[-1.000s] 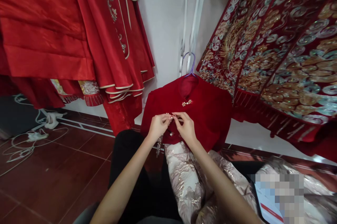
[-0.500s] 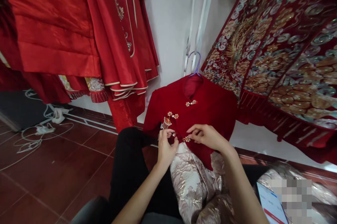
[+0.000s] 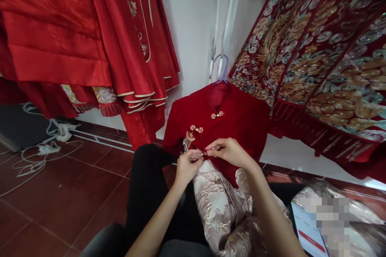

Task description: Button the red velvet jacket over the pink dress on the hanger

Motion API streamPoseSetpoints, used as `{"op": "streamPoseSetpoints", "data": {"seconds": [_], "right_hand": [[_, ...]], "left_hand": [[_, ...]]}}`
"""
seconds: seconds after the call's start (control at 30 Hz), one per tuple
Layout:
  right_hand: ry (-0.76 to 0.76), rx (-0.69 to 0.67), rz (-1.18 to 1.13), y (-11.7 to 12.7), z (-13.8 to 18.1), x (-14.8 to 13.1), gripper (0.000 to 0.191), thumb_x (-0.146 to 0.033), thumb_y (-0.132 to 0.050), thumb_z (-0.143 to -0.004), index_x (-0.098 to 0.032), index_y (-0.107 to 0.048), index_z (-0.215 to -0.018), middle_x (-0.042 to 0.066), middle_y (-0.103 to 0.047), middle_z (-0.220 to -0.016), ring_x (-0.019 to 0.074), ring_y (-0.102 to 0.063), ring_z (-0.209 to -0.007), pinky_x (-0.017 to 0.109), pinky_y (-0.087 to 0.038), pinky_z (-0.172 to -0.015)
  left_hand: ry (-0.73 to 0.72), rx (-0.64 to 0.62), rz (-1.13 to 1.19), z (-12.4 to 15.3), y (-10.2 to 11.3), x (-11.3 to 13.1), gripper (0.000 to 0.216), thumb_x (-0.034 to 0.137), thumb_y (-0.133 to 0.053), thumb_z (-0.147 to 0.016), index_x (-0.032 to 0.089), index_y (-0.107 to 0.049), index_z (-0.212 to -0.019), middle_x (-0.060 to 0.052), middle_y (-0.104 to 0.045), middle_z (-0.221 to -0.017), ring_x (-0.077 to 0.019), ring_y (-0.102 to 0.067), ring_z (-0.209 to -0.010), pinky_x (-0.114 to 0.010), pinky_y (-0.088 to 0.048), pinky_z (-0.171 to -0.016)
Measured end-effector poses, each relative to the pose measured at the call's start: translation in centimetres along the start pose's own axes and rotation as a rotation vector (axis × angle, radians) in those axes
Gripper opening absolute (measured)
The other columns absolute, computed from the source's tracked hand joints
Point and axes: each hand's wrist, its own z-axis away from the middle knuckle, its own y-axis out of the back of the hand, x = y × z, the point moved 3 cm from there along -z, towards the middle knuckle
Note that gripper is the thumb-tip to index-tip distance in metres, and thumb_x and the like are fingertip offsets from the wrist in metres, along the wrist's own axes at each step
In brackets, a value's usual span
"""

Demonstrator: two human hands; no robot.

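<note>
A dark red velvet jacket hangs in front of me on a purple hanger. My left hand pinches the jacket's front edge at a fastener, its fingers closed. From the right, my right hand pinches the matching beaded frog fastener, and the fingertips of both hands nearly meet. Fingers hide most of this fastener; whether its halves are joined I cannot tell. Above it are a flower-shaped beaded frog fastener and another near the collar. A tasselled ornament hangs beside my left hand.
Pale brocade cloth lies across my lap below the jacket. A phone with a lit screen rests at lower right. Red garments hang at left, an embroidered one at right. White cables lie on the tiled floor.
My right hand has moved left with the beaded fastener, up to my left fingers. The gap between the two jacket edges has closed. The view has shifted slightly.
</note>
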Motion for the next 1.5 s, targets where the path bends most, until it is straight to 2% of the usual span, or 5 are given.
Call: {"op": "streamPoseSetpoints", "data": {"seconds": [0.6,1.03,1.17,1.4,1.5], "right_hand": [[0.134,0.048,0.092,-2.2,-0.9,0.5,0.01,-0.018,-0.059,-0.078,-0.018,-0.069,-0.079,0.002,-0.063,-0.081,0.0111,-0.062,-0.067,0.023,-0.052,-0.064],[0.111,0.136,0.171,-3.3,-0.9,-0.4,0.012,-0.007,-0.056,-0.074,-0.018,-0.062,-0.074,0.001,-0.06,-0.075,0.0106,-0.058,-0.065,0.022,-0.048,-0.062],[0.092,0.093,0.104,-1.7,-0.5,-0.5,0.009,-0.015,-0.059,-0.077,-0.018,-0.065,-0.084,0.003,-0.063,-0.084,0.0113,-0.062,-0.069,0.023,-0.051,-0.064],[0.034,0.294,-0.035,4.2,2.0,-2.2,0.02,-0.036,-0.058,-0.082,-0.019,-0.064,-0.092,0.006,-0.067,-0.086,0.0158,-0.065,-0.073,0.028,-0.057,-0.064],[0.029,0.332,-0.043,4.5,2.2,-2.6,0.023,-0.038,-0.059,-0.082,-0.019,-0.064,-0.093,0.006,-0.067,-0.085,0.0157,-0.065,-0.071,0.027,-0.056,-0.059]], "left_hand": [[0.062,0.081,0.061,-0.3,0.2,-0.5,0.016,0.02,-0.071,-0.067,0.013,-0.072,-0.082,-0.009,-0.074,-0.084,-0.018,-0.069,-0.075,-0.032,-0.056,-0.078],[-0.073,-0.054,-0.109,-0.7,1.2,-0.5,0.016,0.025,-0.067,-0.072,0.017,-0.074,-0.084,-0.005,-0.072,-0.082,-0.0139,-0.063,-0.068,-0.025,-0.05,-0.067],[-0.059,-0.042,-0.08,-0.7,1.2,0.0,0.019,0.024,-0.069,-0.07,0.016,-0.068,-0.087,-0.004,-0.069,-0.078,-0.0116,-0.061,-0.065,-0.022,-0.049,-0.064],[-0.131,0.291,-0.093,-0.9,3.3,1.8,0.015,0.026,-0.064,-0.076,0.017,-0.062,-0.087,-0.001,-0.063,-0.077,-0.0098,-0.057,-0.064,-0.02,-0.046,-0.062],[-0.175,0.278,-0.143,-0.8,3.2,2.0,0.01,0.026,-0.062,-0.078,0.017,-0.062,-0.083,-0.001,-0.063,-0.077,-0.0105,-0.057,-0.066,-0.021,-0.046,-0.063]]}}
